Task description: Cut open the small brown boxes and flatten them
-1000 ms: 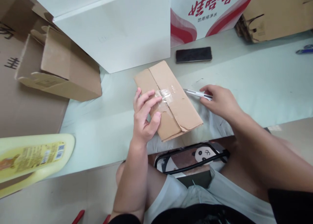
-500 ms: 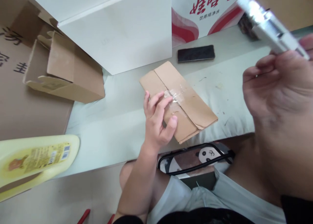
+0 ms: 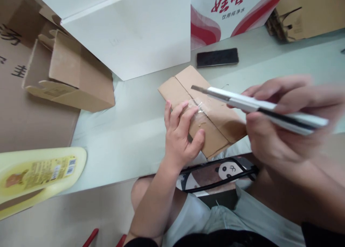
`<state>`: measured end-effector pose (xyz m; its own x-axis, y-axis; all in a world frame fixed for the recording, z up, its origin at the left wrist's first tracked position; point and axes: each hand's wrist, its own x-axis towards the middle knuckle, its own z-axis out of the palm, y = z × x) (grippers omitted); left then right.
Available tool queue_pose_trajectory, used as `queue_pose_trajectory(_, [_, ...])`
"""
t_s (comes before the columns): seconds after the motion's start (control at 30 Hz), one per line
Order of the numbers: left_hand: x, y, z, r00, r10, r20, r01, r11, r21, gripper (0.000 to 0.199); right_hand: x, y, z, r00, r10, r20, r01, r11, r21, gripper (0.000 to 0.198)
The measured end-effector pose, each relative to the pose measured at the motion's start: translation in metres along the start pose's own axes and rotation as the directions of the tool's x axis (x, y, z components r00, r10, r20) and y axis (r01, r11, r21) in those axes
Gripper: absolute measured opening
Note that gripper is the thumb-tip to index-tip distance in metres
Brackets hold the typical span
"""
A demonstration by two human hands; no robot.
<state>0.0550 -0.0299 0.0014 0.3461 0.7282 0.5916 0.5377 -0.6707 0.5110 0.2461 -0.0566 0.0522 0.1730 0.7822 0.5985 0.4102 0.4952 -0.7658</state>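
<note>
A flat brown cardboard box (image 3: 215, 126) lies at a slant on the pale table, clear tape (image 3: 201, 105) across its middle seam. My left hand (image 3: 180, 132) rests on the box's left half, fingers spread, fingertips close to the tape. In my right hand (image 3: 280, 121) is a white utility knife (image 3: 242, 103), its blade out and pointing left above the box's far half. The knife appears to hang over the cardboard rather than touch it. The fingers wrap round the handle, and the hand covers the air above the box's right corner.
A black phone (image 3: 217, 57) lies beyond the box. Behind stand a white box (image 3: 134, 38) and a red-and-white carton (image 3: 229, 21). An opened cardboard box (image 3: 81, 74) sits left, a yellow bottle (image 3: 45, 171) nearer. Folded cardboard (image 3: 309, 17) is at the far right.
My right hand has come down and left with the utility knife, from the upper right to above the box. The box and my left hand appear slightly further right in view.
</note>
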Motion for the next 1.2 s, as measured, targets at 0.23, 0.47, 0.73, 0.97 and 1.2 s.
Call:
queue_pose_trajectory(0.23, [-0.0006,-0.0010,0.0005,1.000,0.011,-0.007,-0.010,0.999,0.051,0.046,-0.0008,0.0116,0.0072,0.974,-0.220,-0.045,0.222,0.974,0.052,0.015])
queue_pose_trajectory(0.47, [0.0000,-0.0009,0.0004,1.000,0.013,-0.008,-0.012,0.998,0.061,0.045,-0.0028,0.0048,0.0016,0.990,-0.138,0.030,0.138,0.990,0.005,0.021])
queue_pose_trajectory(0.73, [-0.0004,-0.0015,0.0007,1.000,0.001,-0.004,-0.001,1.000,0.026,0.045,-0.0026,0.0075,0.0011,0.984,-0.167,0.060,0.171,0.983,-0.060,0.020])
queue_pose_trajectory(0.97, [-0.0005,-0.0022,0.0001,1.000,0.002,0.009,-0.002,1.000,0.024,0.044,-0.0023,0.0102,-0.0016,0.969,-0.220,0.108,0.230,0.970,-0.082,0.014])
queue_pose_trajectory(1.2, [-0.0001,-0.0020,0.0020,1.000,0.013,-0.020,-0.013,1.000,0.015,0.044,-0.0007,0.0089,0.0042,0.957,-0.271,0.105,0.282,0.953,-0.109,0.022])
